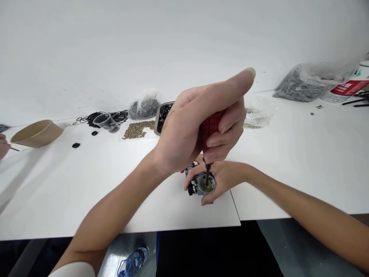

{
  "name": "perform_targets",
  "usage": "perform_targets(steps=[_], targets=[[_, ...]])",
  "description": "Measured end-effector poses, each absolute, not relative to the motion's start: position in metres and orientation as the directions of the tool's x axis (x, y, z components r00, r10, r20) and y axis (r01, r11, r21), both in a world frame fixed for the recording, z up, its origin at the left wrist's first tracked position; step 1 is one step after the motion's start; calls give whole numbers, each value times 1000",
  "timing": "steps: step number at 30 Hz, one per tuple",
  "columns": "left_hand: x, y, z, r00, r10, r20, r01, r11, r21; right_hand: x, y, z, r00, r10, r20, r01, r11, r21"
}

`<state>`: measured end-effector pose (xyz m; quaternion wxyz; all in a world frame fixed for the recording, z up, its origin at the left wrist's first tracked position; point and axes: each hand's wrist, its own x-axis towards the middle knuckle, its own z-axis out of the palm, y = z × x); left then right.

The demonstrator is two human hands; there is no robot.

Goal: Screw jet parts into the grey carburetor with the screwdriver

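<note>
"Where was the metal part [198, 182]?"
"Near the tabletop [161, 209] edge, the right hand [227, 175] curling its fingers around it."
"The left hand [193, 125]?"
"Its fingers gripped the red screwdriver [210, 127], tip inside the opening; any turn seemingly called for steadiness. Gold pieces [135, 131] lay beyond."

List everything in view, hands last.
Screwdriver: one, red, left fingers
Carburetor: one, grey, right fingers
Bowl: one, tan, left
Discs: two, black, left
Rings: many, black, rear left
Cup: one, clear, by rings
Fittings: many, brass, white tray
Metal tray: one, grey, rear, black contents
Parts bags: three, clear, rear
Jug: one, clear, rear right
Strips: several, black, right edge
Scraps: few, coppery, right
Bottle: one, blue, below tabletop
Tabletop: one, white, centre
Wall: one, white, behind
Other person's hand: one, bare, left edge
Left hand, right hand: one each, bare, centre
</note>
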<state>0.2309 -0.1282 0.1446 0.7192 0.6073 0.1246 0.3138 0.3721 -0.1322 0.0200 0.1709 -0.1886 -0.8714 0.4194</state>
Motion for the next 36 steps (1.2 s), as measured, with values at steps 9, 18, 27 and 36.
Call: perform_targets(steps=[9,18,27,36], targets=[[231,-125,140,760,629,167,-357,188,915,372,-131,16,-872,454,185,143,596,-790],[168,-78,131,287,940,187,-667,56,743,372,-129,11,-868,448,212,124,609,-783],[123,-46,39,81,996,-45,-830,93,551,374,-128,14,-845,502,183,186,599,-779],[114,-42,29,10,999,-39,-843,29,537,379,-130,21,-805,584,105,306,559,-770]])
